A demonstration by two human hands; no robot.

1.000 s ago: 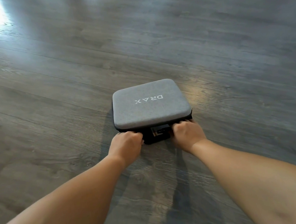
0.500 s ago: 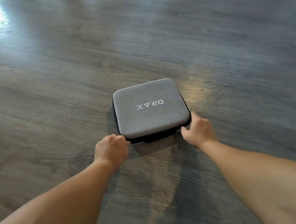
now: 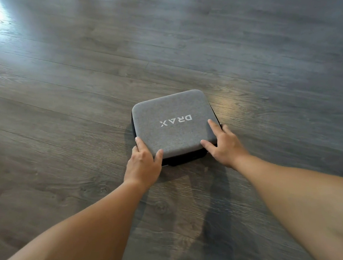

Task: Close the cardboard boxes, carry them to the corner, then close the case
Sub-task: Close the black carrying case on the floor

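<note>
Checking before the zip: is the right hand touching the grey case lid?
Touching. The head view shows the right hand with its fingers spread flat on the lid of the grey case at its near right corner, no gap visible.

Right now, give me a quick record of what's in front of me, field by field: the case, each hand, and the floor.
case: grey case, lid down, flat on the floor, white lettering DRAX
left hand: left hand grips the near left corner
right hand: right hand rests on the near right corner, fingers spread on the lid
floor: dark wood-look floor
cardboard boxes: none in view
</note>
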